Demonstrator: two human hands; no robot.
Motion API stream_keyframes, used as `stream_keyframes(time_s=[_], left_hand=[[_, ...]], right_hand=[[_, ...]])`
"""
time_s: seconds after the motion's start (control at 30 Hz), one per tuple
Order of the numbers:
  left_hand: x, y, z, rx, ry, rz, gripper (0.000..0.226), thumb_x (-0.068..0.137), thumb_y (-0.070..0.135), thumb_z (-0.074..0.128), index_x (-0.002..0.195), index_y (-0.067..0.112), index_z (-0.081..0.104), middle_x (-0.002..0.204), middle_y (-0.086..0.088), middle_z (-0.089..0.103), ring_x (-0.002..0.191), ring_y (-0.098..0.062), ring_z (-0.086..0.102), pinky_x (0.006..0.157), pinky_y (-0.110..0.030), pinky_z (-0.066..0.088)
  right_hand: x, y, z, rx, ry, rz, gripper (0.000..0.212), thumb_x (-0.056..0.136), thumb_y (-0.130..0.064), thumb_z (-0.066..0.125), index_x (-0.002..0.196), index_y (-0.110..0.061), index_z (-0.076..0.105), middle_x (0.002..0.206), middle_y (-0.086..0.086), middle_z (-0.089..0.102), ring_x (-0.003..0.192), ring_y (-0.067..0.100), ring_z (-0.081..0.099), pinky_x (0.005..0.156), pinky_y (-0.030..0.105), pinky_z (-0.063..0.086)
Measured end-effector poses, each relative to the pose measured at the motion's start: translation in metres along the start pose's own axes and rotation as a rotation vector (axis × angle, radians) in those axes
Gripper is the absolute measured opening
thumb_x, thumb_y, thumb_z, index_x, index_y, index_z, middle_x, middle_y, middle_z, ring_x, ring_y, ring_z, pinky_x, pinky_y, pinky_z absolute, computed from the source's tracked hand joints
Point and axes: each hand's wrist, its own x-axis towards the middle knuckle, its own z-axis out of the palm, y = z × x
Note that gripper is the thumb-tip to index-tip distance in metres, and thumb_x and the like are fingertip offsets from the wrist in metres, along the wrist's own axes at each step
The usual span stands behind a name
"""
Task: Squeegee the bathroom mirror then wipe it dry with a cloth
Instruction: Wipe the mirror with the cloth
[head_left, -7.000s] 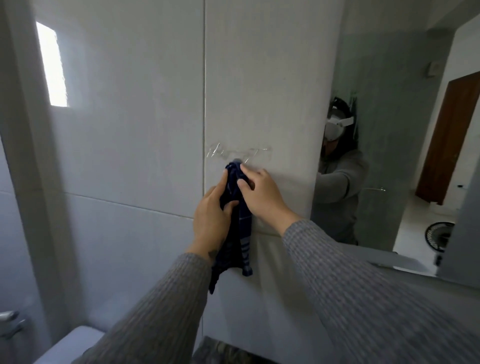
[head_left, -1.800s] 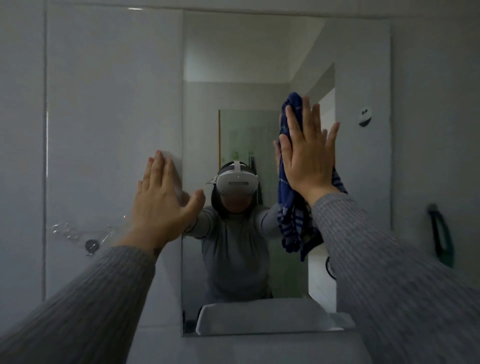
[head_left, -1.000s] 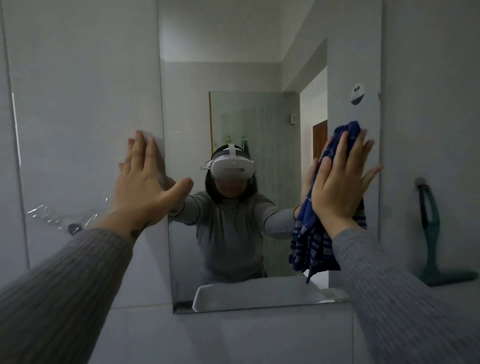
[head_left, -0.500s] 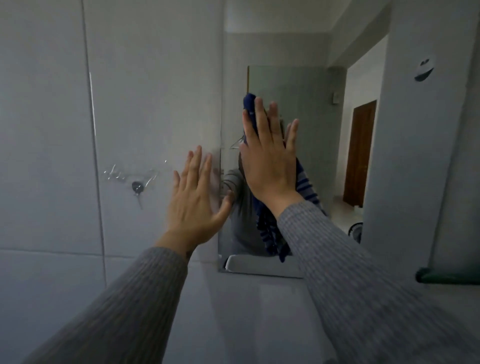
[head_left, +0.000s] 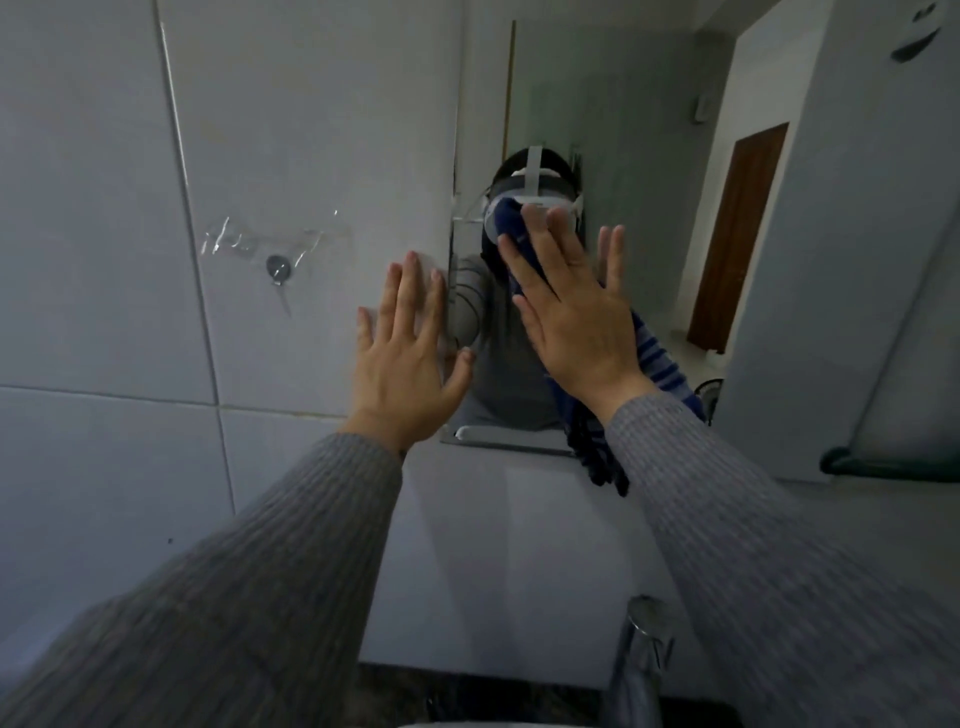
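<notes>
Showing are two bare hands, left (head_left: 402, 358) and right (head_left: 574, 317), one blue striped cloth (head_left: 649, 364), one frameless wall mirror (head_left: 623, 130), and one chrome wall hook (head_left: 278, 268).

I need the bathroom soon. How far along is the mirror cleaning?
Squeegeeing looks finished: the green squeegee lies set aside at right. Drying is in hand: the right hand presses the blue cloth flat on the mirror, while the left hand braces at its left edge. How much glass remains can't be told.

Both arms wear grey ribbed-knit sleeves (head_left: 249, 587) reaching the wrists. The left hand (head_left: 402, 364) and right hand (head_left: 576, 317) are bare.
</notes>
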Motion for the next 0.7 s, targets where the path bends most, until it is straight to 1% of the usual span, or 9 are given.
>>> stream_keyframes(time_s=[0.07, 0.1, 0.17, 0.27, 0.37, 0.47, 0.63, 0.7], left_hand=[[0.000, 0.001, -0.001, 0.002, -0.005, 0.006, 0.084, 0.092, 0.056, 0.035, 0.151, 0.017, -0.010, 0.157, -0.006, -0.023, 0.143, -0.021, -0.022, 0.116, -0.053, 0.002], [0.001, 0.001, -0.002, 0.004, -0.005, 0.008, 0.084, 0.092, 0.056, 0.036, 0.151, 0.016, -0.009, 0.157, -0.006, -0.023, 0.144, -0.022, -0.021, 0.116, -0.054, 0.003], [0.001, 0.000, -0.002, 0.003, -0.005, 0.009, 0.084, 0.092, 0.056, 0.037, 0.151, 0.015, -0.006, 0.158, -0.007, -0.021, 0.144, -0.022, -0.019, 0.116, -0.054, 0.004], [0.001, 0.000, -0.002, 0.002, -0.005, 0.008, 0.085, 0.091, 0.057, 0.037, 0.151, 0.015, -0.006, 0.157, -0.007, -0.021, 0.144, -0.022, -0.019, 0.116, -0.054, 0.005], [0.000, 0.002, -0.002, 0.002, 0.003, 0.005, 0.085, 0.091, 0.058, 0.035, 0.151, 0.014, -0.006, 0.157, -0.007, -0.021, 0.144, -0.022, -0.019, 0.116, -0.054, 0.005], [0.000, 0.005, -0.002, -0.002, 0.010, -0.008, 0.086, 0.087, 0.058, 0.033, 0.151, 0.014, -0.004, 0.158, -0.008, -0.020, 0.144, -0.022, -0.018, 0.115, -0.054, 0.006], [0.001, 0.004, 0.001, 0.015, 0.019, -0.010, 0.087, 0.085, 0.059, 0.031, 0.151, 0.016, -0.007, 0.157, -0.006, -0.022, 0.143, -0.020, -0.021, 0.116, -0.054, 0.006], [0.001, 0.004, 0.001, 0.025, 0.024, -0.006, 0.087, 0.085, 0.059, 0.031, 0.151, 0.016, -0.008, 0.157, -0.006, -0.023, 0.143, -0.019, -0.022, 0.116, -0.053, 0.005]], right_hand=[[-0.012, 0.020, -0.003, 0.011, 0.013, 0.145, 0.052, 0.103, -0.033, 0.032, 0.152, -0.022, 0.019, 0.159, 0.009, 0.016, 0.146, 0.028, 0.011, 0.112, 0.058, -0.003], [-0.018, 0.030, -0.005, 0.013, 0.022, 0.207, 0.051, 0.104, -0.034, 0.030, 0.152, -0.022, 0.020, 0.159, 0.010, 0.017, 0.146, 0.029, 0.011, 0.112, 0.057, -0.004], [-0.029, 0.050, -0.008, 0.021, 0.042, 0.297, 0.050, 0.104, -0.035, 0.027, 0.151, -0.020, 0.022, 0.158, 0.013, 0.019, 0.146, 0.031, 0.014, 0.112, 0.058, -0.003], [-0.049, 0.078, -0.010, 0.023, 0.082, 0.394, 0.050, 0.103, -0.034, 0.025, 0.150, -0.017, 0.025, 0.156, 0.016, 0.021, 0.145, 0.033, 0.016, 0.112, 0.060, 0.003], [-0.072, 0.103, -0.009, 0.035, 0.103, 0.494, 0.050, 0.103, -0.033, 0.024, 0.150, -0.017, 0.024, 0.157, 0.017, 0.020, 0.145, 0.034, 0.015, 0.113, 0.058, 0.004], [-0.096, 0.124, -0.007, 0.049, 0.124, 0.585, 0.050, 0.103, -0.030, 0.026, 0.151, -0.016, 0.020, 0.156, 0.020, 0.019, 0.145, 0.035, 0.015, 0.112, 0.061, 0.005], [-0.141, 0.140, 0.000, 0.040, 0.095, 0.767, 0.052, 0.103, -0.033, 0.019, 0.152, -0.016, 0.015, 0.157, 0.018, 0.015, 0.146, 0.033, 0.011, 0.113, 0.060, 0.002], [-0.162, 0.137, 0.005, 0.051, 0.090, 0.822, 0.052, 0.103, -0.034, 0.017, 0.152, -0.016, 0.013, 0.158, 0.019, 0.014, 0.146, 0.033, 0.009, 0.113, 0.062, 0.003]])
